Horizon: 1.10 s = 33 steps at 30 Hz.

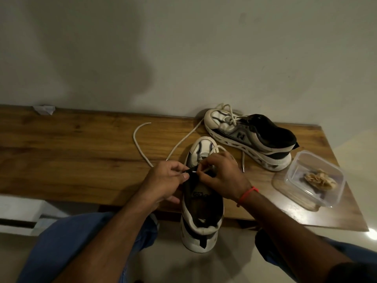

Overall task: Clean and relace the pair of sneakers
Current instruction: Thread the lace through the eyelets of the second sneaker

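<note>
Sneakers are both on the wooden tabletop (pixel 81 152): the near sneaker (pixel 201 203) lies with its long axis running away from the person, toe toward the wall and heel hanging over the front edge, between the person's knees. Both hands meet over its eyelet area. The left hand (pixel 166 180) pinches the black tongue or eyelet edge, fingers curled tight on it, while the right hand (pixel 221 174) pinches the tip of the white lace (pixel 140 148), aimed leftward at the spot the left hand steadies. The gap between lace tip and eyelet is very small, so I judge the coming move to be a short push of the tip across the shoe's width, toward the left hand; the right hand does the threading. The rest of the lace trails off to the left in a loose loop across the wood. The far sneaker (pixel 251 139) lies well apart near the wall, on its side, laces loosely threaded. Just right of it stands a clear plastic tub (pixel 312 180) holding a crumpled cloth (pixel 320 179).
</note>
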{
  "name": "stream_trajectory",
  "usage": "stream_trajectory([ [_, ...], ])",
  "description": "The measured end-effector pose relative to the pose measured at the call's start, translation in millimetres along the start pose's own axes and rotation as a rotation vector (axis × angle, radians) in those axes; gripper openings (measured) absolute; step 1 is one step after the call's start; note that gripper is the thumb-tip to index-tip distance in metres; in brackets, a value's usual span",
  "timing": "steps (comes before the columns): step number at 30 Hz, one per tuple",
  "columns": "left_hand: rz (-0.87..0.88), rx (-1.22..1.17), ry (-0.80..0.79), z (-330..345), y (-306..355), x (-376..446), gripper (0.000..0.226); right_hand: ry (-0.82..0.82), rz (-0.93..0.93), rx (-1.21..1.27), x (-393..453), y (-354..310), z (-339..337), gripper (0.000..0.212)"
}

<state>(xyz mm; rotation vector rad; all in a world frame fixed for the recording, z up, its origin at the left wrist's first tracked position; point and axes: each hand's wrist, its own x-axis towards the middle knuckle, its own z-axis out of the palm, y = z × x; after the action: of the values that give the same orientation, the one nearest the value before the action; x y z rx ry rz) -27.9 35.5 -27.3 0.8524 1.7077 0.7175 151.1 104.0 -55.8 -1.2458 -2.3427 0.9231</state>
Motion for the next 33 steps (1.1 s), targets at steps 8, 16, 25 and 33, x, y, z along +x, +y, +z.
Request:
stream_trajectory([
  [8,0.026,0.017,-0.024,-4,3,-4,0.017,0.035,-0.003,-0.063,-4,-3,2,0.008],
  [16,0.002,-0.040,0.063,12,-3,2,0.011,0.013,0.018,0.005,-8,-10,0,0.041],
  [25,0.342,-1.054,0.528,-43,21,10,0.020,-0.091,0.064,-0.123,-9,-13,-2,0.040],
  [33,0.359,0.606,-0.001,-10,-3,9,0.015,-0.093,0.089,-0.180,-9,-14,-3,0.048],
])
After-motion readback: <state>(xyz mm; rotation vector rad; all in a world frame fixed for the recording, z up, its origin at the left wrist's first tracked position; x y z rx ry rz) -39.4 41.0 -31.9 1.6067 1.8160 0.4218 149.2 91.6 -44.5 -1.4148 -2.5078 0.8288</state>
